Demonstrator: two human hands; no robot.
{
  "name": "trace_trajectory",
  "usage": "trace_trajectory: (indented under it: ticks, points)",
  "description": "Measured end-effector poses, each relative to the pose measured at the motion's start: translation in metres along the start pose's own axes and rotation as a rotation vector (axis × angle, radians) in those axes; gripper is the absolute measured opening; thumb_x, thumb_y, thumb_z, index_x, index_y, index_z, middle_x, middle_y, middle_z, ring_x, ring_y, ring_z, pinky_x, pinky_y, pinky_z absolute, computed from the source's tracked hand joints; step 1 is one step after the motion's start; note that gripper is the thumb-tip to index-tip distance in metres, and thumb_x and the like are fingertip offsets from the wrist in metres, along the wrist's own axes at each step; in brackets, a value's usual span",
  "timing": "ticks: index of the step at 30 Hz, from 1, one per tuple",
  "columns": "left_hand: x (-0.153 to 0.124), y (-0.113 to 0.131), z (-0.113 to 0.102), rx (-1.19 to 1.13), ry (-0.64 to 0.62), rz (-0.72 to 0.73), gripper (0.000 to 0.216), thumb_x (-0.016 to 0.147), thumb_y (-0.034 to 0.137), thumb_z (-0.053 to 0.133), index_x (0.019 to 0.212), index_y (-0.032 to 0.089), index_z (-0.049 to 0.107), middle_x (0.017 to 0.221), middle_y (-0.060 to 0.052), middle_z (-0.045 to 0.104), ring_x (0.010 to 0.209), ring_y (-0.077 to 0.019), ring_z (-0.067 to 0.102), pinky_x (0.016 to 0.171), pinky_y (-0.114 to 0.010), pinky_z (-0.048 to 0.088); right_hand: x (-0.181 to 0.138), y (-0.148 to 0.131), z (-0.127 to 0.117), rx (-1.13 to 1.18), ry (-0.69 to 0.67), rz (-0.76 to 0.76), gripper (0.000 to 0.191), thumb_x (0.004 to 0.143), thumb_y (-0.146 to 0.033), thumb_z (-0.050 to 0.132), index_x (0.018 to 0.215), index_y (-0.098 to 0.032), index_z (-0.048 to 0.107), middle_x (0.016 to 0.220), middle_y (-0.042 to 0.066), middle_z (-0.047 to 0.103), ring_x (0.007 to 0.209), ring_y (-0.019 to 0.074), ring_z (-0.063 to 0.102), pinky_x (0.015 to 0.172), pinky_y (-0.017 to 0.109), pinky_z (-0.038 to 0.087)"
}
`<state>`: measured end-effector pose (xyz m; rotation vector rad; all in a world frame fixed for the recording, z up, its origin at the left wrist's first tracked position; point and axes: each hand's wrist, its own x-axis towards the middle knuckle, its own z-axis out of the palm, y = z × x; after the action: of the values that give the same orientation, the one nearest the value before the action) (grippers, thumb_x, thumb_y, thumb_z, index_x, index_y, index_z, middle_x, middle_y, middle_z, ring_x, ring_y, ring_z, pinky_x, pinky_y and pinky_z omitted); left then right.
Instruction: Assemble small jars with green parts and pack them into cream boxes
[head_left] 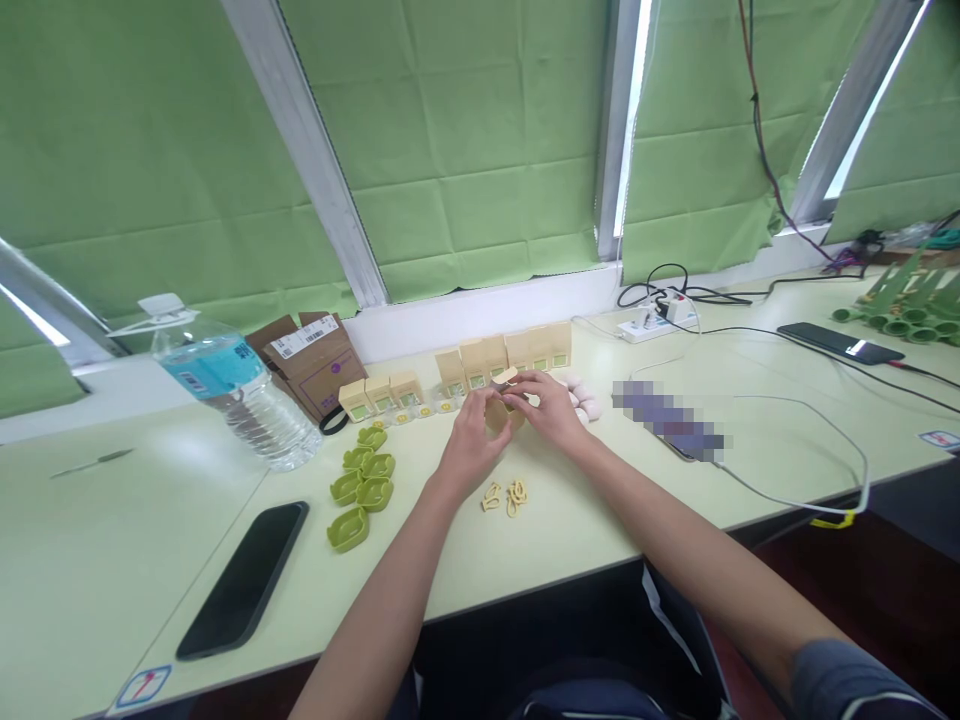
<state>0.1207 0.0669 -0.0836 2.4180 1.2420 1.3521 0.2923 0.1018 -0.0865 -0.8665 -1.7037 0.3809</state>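
Observation:
Between my two hands is a small beige paper box (498, 414) with a flap standing up at its top. My left hand (474, 432) grips its near left side, thumb and fingers curved round it. The fingers of my right hand (549, 408) are closed at the top right, by the flap. What the box contains is hidden. Just below my hands lie several small pale-yellow looped pieces (516, 496). To the left stand several green animal-shaped cups (349, 528). Pale pink rounded objects (589, 400) sit partly behind my right hand.
Small beige boxes with windows (390, 390) line the back, some with lids raised (540, 347). Leftward are a water bottle (247, 385), a cardboard box (315, 372) and a black phone (244, 580). A power strip (651, 325), cables and another phone (838, 342) occupy the right.

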Motion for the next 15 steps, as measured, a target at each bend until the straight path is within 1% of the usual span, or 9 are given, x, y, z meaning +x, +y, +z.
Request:
trace_trajectory:
  ticks: [4, 8, 11, 15]
  points:
    - [0.0002, 0.0015, -0.0015, -0.009, 0.012, 0.001, 0.037, 0.086, 0.022, 0.064, 0.121, 0.024, 0.050, 0.120, -0.008, 0.060, 0.110, -0.0235, 0.060, 0.095, -0.041, 0.051, -0.0005, -0.0049, -0.0012, 0.021, -0.023, -0.017, 0.011, 0.090, -0.031, 0.067, 0.089, -0.025, 0.076, 0.104, 0.007, 0.073, 0.104, 0.0238, 0.066, 0.094, 0.042, 0.051]
    - [0.0007, 0.0011, -0.0021, -0.032, 0.018, -0.013, 0.044, 0.087, 0.023, 0.064, 0.129, 0.025, 0.049, 0.127, -0.010, 0.059, 0.113, -0.0244, 0.059, 0.095, -0.042, 0.051, -0.0011, -0.0086, -0.0018, 0.053, -0.024, -0.026, 0.016, 0.094, -0.032, 0.059, 0.099, -0.024, 0.072, 0.107, 0.006, 0.073, 0.105, 0.0230, 0.066, 0.095, 0.043, 0.051]
    - [0.0006, -0.0008, -0.0014, -0.034, 0.033, -0.034, 0.054, 0.086, 0.024, 0.065, 0.136, 0.025, 0.045, 0.134, -0.012, 0.057, 0.117, -0.0253, 0.058, 0.097, -0.043, 0.050, -0.0013, -0.0093, -0.0017, 0.115, -0.030, 0.035, 0.020, 0.094, -0.033, 0.056, 0.108, -0.023, 0.066, 0.110, 0.006, 0.071, 0.102, 0.0215, 0.066, 0.093, 0.041, 0.053]
    - [-0.0001, -0.0017, -0.0013, -0.024, 0.027, -0.048, 0.063, 0.087, 0.025, 0.064, 0.145, 0.025, 0.040, 0.140, -0.014, 0.054, 0.119, -0.0268, 0.058, 0.099, -0.045, 0.049, -0.0022, -0.0096, -0.0017, 0.166, -0.059, 0.129, 0.023, 0.095, -0.037, 0.054, 0.112, -0.023, 0.061, 0.116, 0.007, 0.068, 0.105, 0.0207, 0.066, 0.095, 0.040, 0.052]
